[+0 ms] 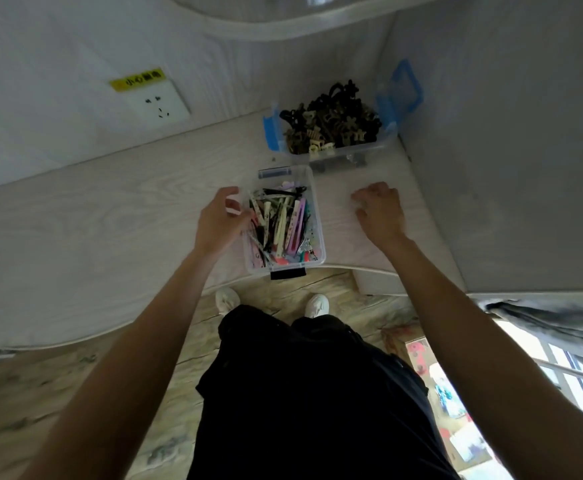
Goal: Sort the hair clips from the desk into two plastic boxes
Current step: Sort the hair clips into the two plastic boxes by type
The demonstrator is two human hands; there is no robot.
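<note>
Nearest the camera, at 6 o'clock, stand black trousers [303, 393] and two white shoes [227, 299] on a pale patterned floor [40, 393]. Both bare forearms reach up from the lower corners onto the desk [92, 216].

The left hand [219, 221] lies at 11 o'clock of centre, against the left wall of the near box [319, 237]. Its fingers are curled at that rim; whether they pinch a clip or only the wall, I cannot tell. The right hand [380, 211], at 1 o'clock, hangs just above the bare desk well apart from that box, fingers loosely bent and holding nothing.

The near box is clear plastic with a dark latch at its 6 o'clock end, sitting at the desk's front edge. It holds flat clips [283, 223], long and slim, in cream, pink, purple and black.

Farther off, at 12 to 1 o'clock in the desk's corner, the far box [272, 133] with blue latches is heaped with claw clips [331, 123] in black, brown and cream. At 10 o'clock, a white socket [158, 102] sits on the wall under a yellow label [137, 79].
</note>
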